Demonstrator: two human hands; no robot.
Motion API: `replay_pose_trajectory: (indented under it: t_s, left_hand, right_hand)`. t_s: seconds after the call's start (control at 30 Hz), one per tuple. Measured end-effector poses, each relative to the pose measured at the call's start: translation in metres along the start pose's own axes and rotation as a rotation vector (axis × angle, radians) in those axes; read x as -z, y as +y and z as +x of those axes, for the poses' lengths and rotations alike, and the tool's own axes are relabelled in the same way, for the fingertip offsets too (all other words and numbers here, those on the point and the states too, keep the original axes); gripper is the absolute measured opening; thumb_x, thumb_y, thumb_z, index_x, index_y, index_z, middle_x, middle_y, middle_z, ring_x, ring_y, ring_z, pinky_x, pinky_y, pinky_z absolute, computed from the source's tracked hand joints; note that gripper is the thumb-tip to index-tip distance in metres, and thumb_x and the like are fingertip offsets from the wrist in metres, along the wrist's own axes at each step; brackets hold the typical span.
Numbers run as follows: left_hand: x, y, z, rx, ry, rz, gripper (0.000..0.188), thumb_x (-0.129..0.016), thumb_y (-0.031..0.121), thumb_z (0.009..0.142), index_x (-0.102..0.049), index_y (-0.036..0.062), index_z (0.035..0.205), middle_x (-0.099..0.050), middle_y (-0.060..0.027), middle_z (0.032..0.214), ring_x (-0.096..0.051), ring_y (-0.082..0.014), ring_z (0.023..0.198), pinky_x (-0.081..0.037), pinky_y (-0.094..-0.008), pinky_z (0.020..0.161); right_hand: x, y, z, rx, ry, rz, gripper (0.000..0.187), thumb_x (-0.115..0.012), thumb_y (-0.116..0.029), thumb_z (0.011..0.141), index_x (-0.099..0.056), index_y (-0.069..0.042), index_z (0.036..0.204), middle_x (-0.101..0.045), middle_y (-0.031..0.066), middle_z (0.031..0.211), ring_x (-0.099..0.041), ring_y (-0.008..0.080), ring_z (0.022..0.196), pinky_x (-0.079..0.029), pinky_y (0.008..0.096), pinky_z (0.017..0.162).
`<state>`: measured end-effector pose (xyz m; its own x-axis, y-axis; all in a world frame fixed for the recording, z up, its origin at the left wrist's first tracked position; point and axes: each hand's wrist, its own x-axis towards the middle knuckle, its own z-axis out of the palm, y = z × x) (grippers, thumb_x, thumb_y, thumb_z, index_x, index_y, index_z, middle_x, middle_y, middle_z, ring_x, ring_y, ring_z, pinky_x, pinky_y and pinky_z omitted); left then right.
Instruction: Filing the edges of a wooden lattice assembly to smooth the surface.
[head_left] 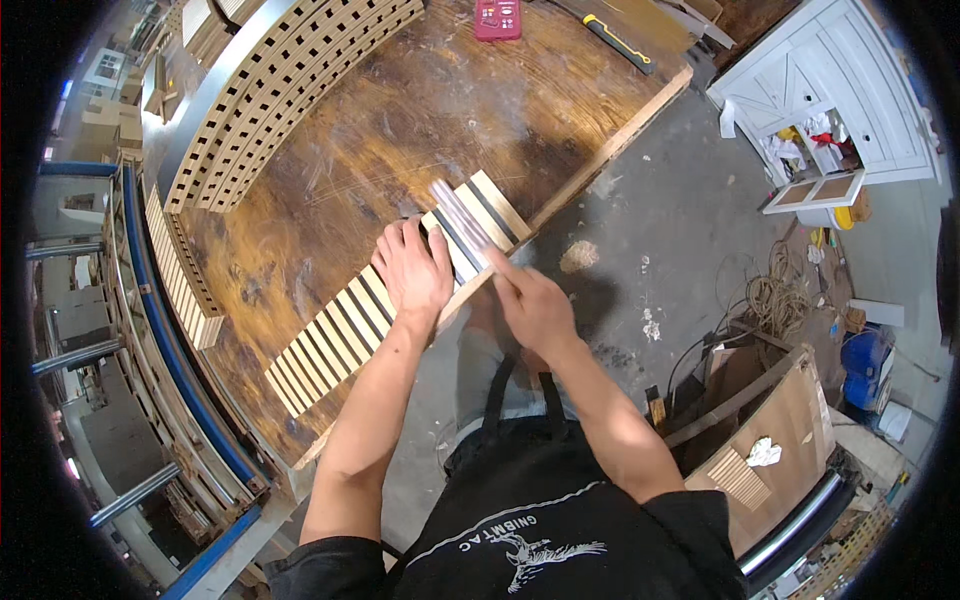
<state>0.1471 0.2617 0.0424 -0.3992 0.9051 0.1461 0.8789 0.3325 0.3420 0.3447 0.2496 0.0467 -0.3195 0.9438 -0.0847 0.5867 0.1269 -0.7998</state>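
A long striped slatted panel (340,325), with pale wood strips and dark gaps, lies along the front edge of the wooden table. My left hand (412,268) rests flat on it with its fingers stretched out, pressing near the panel's right part. My right hand (532,303) is closed at the table's front edge, around the near end of a pale, bar-shaped tool (460,215). This bar lies across the strips just right of my left hand. Motion smears it, so its exact kind cannot be made out.
Stacked curved boards with square holes (290,95) stand at the table's (330,200) back left. A pink-red case (497,18) and a black-and-yellow tool (616,43) lie at the far side. To the left runs a blue-edged roller conveyor (135,260); a white cabinet (830,85) stands at right.
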Motion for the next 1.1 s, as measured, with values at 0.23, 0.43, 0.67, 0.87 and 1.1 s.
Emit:
replay_pose_trajectory:
  t_s: [0.23,0.43,0.67,0.87,1.1]
  left_hand:
    - [-0.004,-0.008,-0.003,0.008,-0.001,-0.012,0.038,-0.056,0.031,0.106,-0.062,0.0032,0.131,-0.059,-0.0196,0.128,-0.051,-0.0397,0.124,-0.036,-0.0519,0.111]
    - [0.002,-0.002,0.001,0.009,-0.025,-0.012,0.039,-0.056,0.030,0.106,-0.061,0.0025,0.132,-0.059,-0.0202,0.127,-0.052,-0.0395,0.123,-0.036,-0.0520,0.110]
    - [-0.002,-0.004,-0.004,-0.005,0.005,-0.042,0.038,-0.055,0.031,0.105,-0.061,0.0037,0.131,-0.058,-0.0192,0.126,-0.052,-0.0383,0.123,-0.033,-0.0527,0.112]
    - [-0.002,-0.003,0.002,-0.006,-0.010,-0.034,0.039,-0.056,0.030,0.104,-0.062,0.0031,0.131,-0.058,-0.0194,0.127,-0.051,-0.0383,0.124,-0.034,-0.0529,0.112]
    - [-0.002,-0.005,-0.003,0.002,0.003,-0.011,0.039,-0.055,0.030,0.106,-0.060,0.0034,0.134,-0.058,-0.0199,0.127,-0.052,-0.0389,0.124,-0.035,-0.0518,0.111]
  right_hand:
    - [0.032,0.006,-0.064,-0.125,-0.111,-0.034,0.042,-0.060,-0.025,0.106,-0.065,-0.024,0.148,-0.070,0.0165,0.090,-0.068,0.0396,0.085,-0.057,0.0460,0.081]
    - [-0.011,-0.002,0.014,0.030,0.070,-0.053,0.046,-0.065,-0.022,0.103,-0.065,-0.037,0.146,-0.067,0.0148,0.084,-0.069,0.0377,0.077,-0.058,0.0467,0.069]
    - [0.034,0.003,-0.059,-0.123,-0.083,0.052,0.038,-0.060,-0.027,0.106,-0.068,-0.029,0.143,-0.070,0.0184,0.092,-0.068,0.0417,0.088,-0.055,0.0473,0.080]
    - [-0.002,-0.014,0.029,-0.041,-0.062,-0.014,0.043,-0.056,-0.032,0.107,-0.061,-0.036,0.150,-0.071,0.0183,0.093,-0.070,0.0413,0.093,-0.056,0.0527,0.084]
    - [0.044,0.016,-0.085,-0.209,-0.149,0.098,0.044,-0.057,-0.033,0.107,-0.060,-0.039,0.150,-0.072,0.0194,0.099,-0.071,0.0405,0.094,-0.057,0.0519,0.082]
